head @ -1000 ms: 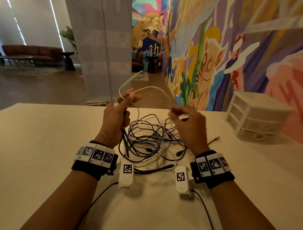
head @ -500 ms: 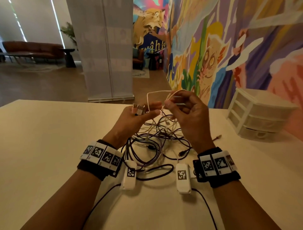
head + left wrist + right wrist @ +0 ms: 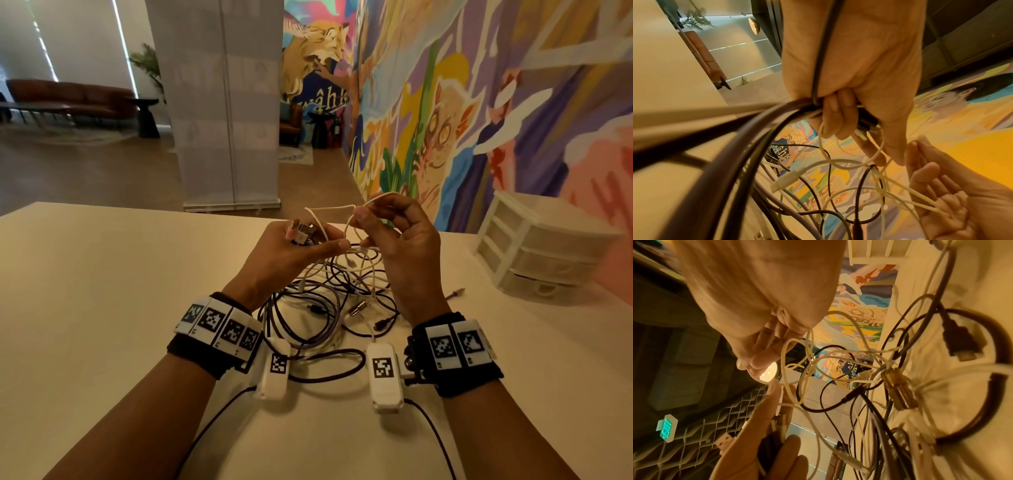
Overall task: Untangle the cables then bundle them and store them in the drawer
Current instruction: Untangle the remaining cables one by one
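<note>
Above the desk (image 3: 102, 274), the left hand (image 3: 287, 253) grips a bunch of cable plugs (image 3: 303, 233); the right hand (image 3: 404, 246) pinches a white cable (image 3: 329, 209). The tangled cables (image 3: 325, 301) lie beneath, with the drawer unit (image 3: 534, 253) at the right.

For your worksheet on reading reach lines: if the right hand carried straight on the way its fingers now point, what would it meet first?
Probably the left hand. The right hand pinches a thin white cable with its fingertips aimed leftward, and the left hand's fingertips sit just across that loop. Depth is unclear, so the cable loop itself may come first.

Tangled cables (image 3: 329, 294), closed drawer unit (image 3: 544, 253)
</note>
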Motion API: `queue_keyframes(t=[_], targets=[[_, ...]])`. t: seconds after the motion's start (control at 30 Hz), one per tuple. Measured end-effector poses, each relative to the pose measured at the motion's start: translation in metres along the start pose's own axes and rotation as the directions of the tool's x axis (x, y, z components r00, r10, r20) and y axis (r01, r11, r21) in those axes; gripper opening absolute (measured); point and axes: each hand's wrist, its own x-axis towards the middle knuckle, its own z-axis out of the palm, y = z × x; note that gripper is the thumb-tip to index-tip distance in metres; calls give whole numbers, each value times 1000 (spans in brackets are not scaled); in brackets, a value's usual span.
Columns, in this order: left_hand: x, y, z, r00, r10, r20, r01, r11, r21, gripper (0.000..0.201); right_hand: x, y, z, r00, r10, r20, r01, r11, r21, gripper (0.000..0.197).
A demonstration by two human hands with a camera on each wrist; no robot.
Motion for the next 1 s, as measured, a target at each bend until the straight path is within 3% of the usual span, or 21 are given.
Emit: queue_keyframes(t=[0.13, 0.27, 0.4, 0.53, 0.77, 0.87, 1.0], targets=[[1, -4, -4, 994, 36, -102, -37, 999, -8, 11, 1, 5, 0, 996, 61, 62, -54, 993, -108, 34], [5, -11, -12, 974, 60, -217, -68, 997, -28, 11, 2, 21, -7, 990, 102, 98, -51, 903, -427, 29], [7, -12, -13, 939, -27, -344, -39, 982, -183, 16, 3, 24, -12, 991, 60, 118, 19, 818, -574, 23], [10, -12, -23, 904, -154, -400, -16, 920, -391, 15, 6, 31, -21, 991, 1, 133, 102, 637, -764, 17], [11, -16, -27, 898, -184, -399, -9, 900, -435, 10, 7, 27, -17, 998, 39, -39, -55, 806, -590, 12], [12, -18, -33, 892, -208, -402, 4, 892, -452, 10, 9, 25, -17, 980, 192, -49, -195, 884, -424, 15], [13, -21, -39, 876, -241, -417, 3, 869, -495, 12, 10, 19, -18, 914, 402, 45, -381, 893, -241, 14]])
